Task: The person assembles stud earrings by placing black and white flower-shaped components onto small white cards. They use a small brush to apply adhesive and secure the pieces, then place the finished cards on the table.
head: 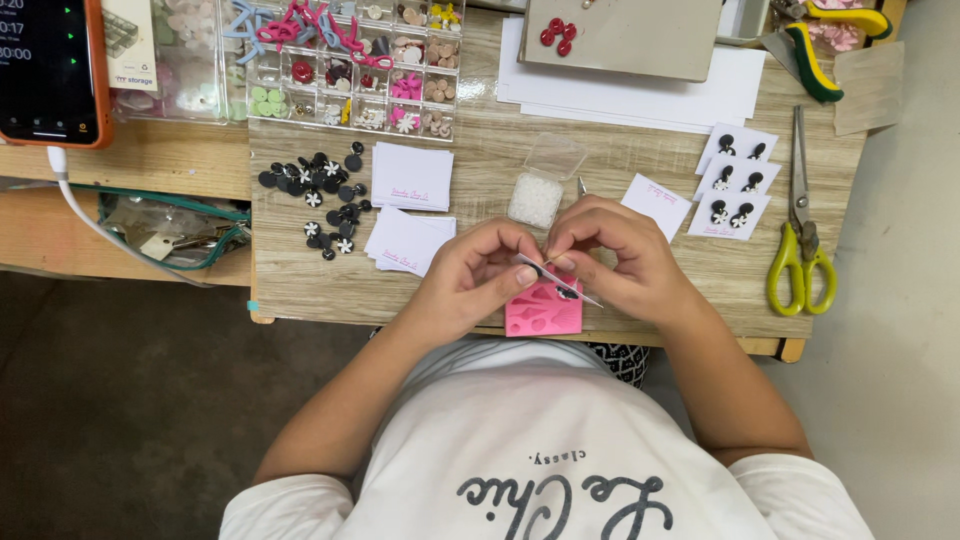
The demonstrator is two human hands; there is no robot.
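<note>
My left hand [470, 275] and my right hand [615, 255] meet over the front edge of a wooden table [480, 160]. Between their fingertips they pinch a thin white card [560, 280] seen edge-on, with a small dark earring piece at it. Under the hands lies a pink silicone mould [542, 312]. A small open clear box of white bits [540, 192] stands just beyond the fingers. White cards [410, 240] lie to the left, beside a heap of black round earring pieces with white flowers [322, 200].
Three finished cards with black earrings [735, 180] lie at right, next to yellow-handled scissors [802, 240]. A clear compartment box of coloured pieces [350, 80] sits at the back. White paper sheets [640, 95], a grey board, pliers [830, 45] and a phone [50, 70] lie around.
</note>
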